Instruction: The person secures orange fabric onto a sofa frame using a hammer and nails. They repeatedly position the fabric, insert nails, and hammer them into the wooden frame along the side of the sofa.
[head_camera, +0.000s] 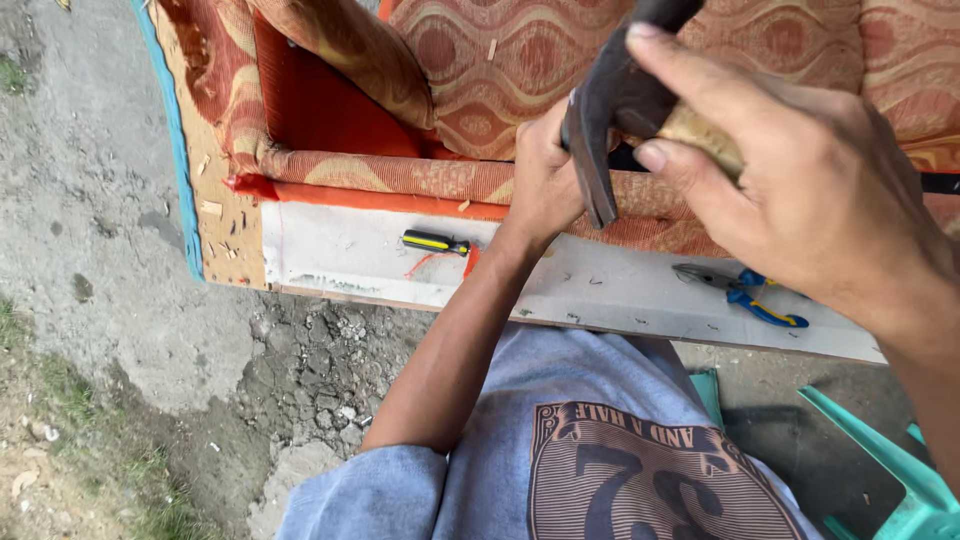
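My right hand (800, 190), upper right of frame, has fingers clamped on a hammer (610, 110): dark steel head, top-heavy and rigid; I'd grip the wooden handle. My left hand (545, 180), centre, presses the orange patterned upholstery (480, 70), soft and pliable; whether those fingers pinch anything I cannot tell. On the pale frame board (340, 250), a black-and-yellow screwdriver (435, 242) at centre left, blue-handled pliers (745, 292) at right. No packages or labels; teal chair (900, 470) lower right.
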